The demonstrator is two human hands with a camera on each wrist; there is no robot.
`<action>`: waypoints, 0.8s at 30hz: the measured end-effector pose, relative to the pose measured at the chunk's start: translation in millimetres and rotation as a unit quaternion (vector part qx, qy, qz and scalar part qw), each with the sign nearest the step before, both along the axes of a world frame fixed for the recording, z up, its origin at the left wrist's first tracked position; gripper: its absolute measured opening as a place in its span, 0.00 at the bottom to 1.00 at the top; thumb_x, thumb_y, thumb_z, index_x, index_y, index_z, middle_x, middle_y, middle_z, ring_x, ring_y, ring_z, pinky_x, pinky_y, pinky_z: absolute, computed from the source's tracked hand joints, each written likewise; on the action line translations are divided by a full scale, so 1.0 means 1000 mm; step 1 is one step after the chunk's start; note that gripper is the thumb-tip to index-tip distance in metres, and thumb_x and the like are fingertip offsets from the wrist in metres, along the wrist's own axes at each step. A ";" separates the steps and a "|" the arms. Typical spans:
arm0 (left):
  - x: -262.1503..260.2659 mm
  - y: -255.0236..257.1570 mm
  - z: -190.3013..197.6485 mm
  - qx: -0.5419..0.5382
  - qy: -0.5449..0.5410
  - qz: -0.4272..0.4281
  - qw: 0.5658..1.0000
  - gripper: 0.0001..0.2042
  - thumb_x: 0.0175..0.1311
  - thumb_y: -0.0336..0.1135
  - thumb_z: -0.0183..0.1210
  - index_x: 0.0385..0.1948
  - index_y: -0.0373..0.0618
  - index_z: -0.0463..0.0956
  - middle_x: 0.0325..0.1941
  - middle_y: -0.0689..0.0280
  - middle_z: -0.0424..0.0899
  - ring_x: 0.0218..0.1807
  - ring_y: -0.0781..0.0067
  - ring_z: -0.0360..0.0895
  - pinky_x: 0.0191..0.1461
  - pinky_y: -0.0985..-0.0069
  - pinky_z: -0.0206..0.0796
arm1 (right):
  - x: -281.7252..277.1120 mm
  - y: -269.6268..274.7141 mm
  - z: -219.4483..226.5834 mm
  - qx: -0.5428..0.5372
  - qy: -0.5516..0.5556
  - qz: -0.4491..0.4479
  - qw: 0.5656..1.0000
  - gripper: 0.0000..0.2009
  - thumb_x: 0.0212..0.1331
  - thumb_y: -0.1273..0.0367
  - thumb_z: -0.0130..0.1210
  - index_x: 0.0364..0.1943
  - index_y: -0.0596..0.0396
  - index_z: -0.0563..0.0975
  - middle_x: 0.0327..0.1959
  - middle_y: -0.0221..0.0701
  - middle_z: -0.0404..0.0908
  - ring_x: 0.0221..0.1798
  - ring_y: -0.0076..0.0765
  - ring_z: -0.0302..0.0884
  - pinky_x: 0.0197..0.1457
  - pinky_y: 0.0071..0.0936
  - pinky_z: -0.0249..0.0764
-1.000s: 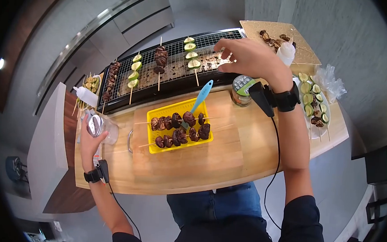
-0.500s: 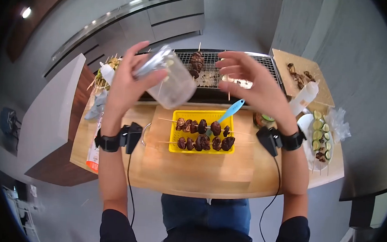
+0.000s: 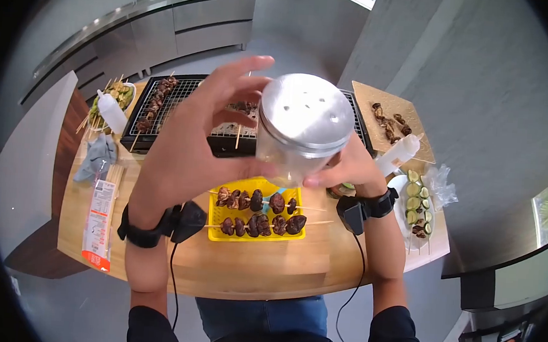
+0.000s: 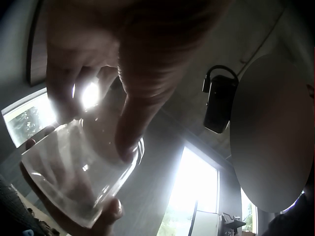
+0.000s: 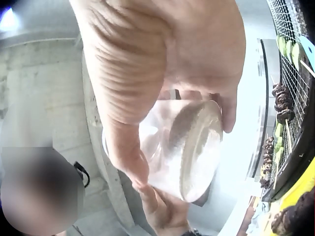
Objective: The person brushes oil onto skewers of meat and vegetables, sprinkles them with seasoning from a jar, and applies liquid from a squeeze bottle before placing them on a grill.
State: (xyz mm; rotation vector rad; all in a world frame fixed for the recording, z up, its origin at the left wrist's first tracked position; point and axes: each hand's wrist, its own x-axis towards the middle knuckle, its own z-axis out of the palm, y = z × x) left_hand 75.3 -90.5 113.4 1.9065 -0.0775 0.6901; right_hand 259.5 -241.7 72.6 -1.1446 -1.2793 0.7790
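Note:
Raised in front of me in the head view is a clear shaker jar (image 3: 284, 162) with a holed metal lid (image 3: 306, 113) facing up. My left hand (image 3: 191, 134) grips it from the left, thumb on the clear wall and fingers spread behind. From the other side my right hand (image 3: 357, 167) holds the jar low, its palm partly hidden by it. The left wrist view has the left thumb (image 4: 129, 132) pressed near the jar's lid end. In the right wrist view the right hand (image 5: 157, 64) curls round the clear body. Below it hangs a yellow basket (image 3: 257, 239) crossed by two mushroom skewers (image 3: 261, 225).
Behind the jar stands a grill (image 3: 146, 103) with skewers on its mesh. A squeeze bottle (image 3: 111, 112), a grey cloth (image 3: 96, 157) and a skewer packet (image 3: 99, 223) lie left. To the right are a board (image 3: 409, 120), another squeeze bottle (image 3: 400, 155) and a plate (image 3: 402, 210) of zucchini skewers.
My left hand has lifted the jar from the table's left side to the middle and closer to the head. The right hand has come from over the grill to hold it too.

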 end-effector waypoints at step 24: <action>0.010 0.008 -0.020 -0.142 -0.024 -0.052 0.988 0.42 0.42 0.37 0.75 0.63 0.39 0.61 0.57 0.58 0.73 0.58 0.70 0.72 0.64 0.75 0.62 | 0.006 0.016 -0.032 0.060 0.309 0.234 0.920 0.33 0.66 0.51 0.44 0.66 0.62 0.59 0.62 0.43 0.69 0.61 0.39 0.71 0.65 0.35 0.68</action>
